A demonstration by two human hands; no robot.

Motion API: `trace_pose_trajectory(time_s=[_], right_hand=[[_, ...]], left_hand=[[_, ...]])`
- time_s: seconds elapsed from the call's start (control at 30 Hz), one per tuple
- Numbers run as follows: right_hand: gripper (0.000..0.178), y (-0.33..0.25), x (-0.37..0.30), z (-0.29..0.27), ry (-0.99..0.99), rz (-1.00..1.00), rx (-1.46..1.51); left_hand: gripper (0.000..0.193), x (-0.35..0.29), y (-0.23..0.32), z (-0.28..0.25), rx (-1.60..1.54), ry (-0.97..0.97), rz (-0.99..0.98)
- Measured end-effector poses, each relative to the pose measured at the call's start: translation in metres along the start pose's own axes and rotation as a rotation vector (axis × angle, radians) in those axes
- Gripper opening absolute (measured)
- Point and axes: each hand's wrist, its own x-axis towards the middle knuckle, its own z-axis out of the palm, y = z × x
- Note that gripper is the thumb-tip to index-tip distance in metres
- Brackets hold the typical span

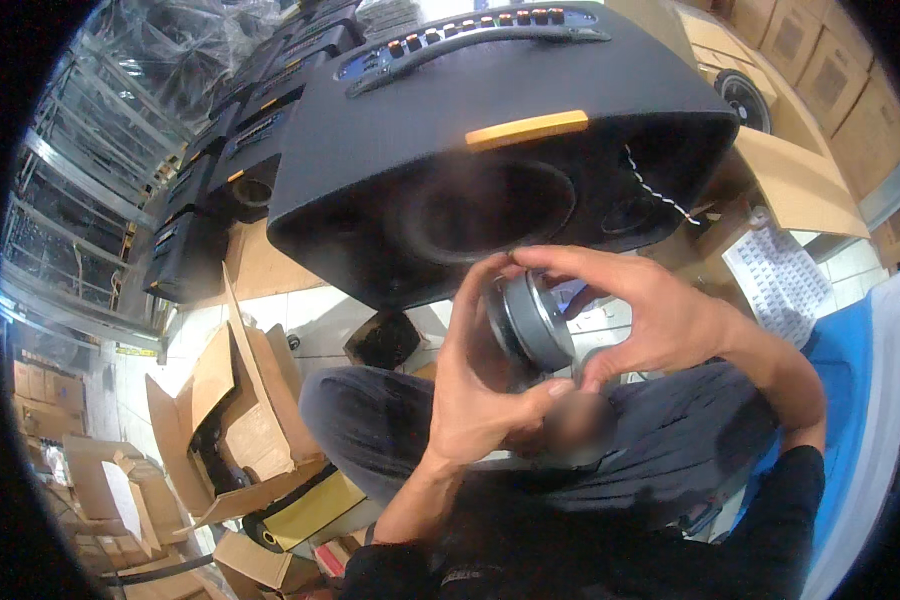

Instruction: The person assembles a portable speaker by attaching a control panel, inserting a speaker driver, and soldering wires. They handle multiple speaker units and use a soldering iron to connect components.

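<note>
Between my two hands, above my lap, is a small round speaker driver (536, 322) with a grey metal back, held tilted. My left hand (475, 385) curls round its left side, thumb at the lower edge. From the right, my right hand (660, 315) grips the rim with the index finger at the top and thumb below. Just beyond stands a large black speaker cabinet (370, 180) with a round woofer area (490, 210) in its front. A twisted black-and-white wire (660, 190) hangs from the cabinet's right side. A yellow-orange strip (527, 129) lies along its upper front edge.
More black cabinets (185, 225) line up at the far left. An opened cardboard box (280, 400) stands left of my knee. Stacked cartons (810, 75) and another speaker driver (743, 100) are at the far right. A printed sheet (778, 285) lies beside a blue surface (865, 370).
</note>
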Motion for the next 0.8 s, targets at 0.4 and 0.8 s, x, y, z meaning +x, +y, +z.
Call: trace_pose_trajectory(time_s=[0.4, 0.8], right_hand=[[0.092, -0.019, -0.005, 0.004, 0.146, -0.146, -0.32], [0.085, -0.024, -0.005, 0.006, 0.223, -0.206, -0.519]], left_hand=[[0.136, 0.009, -0.021, -0.019, 0.003, -0.053, 0.018], [0.157, 0.014, -0.048, -0.024, 0.157, -0.089, 0.065]])
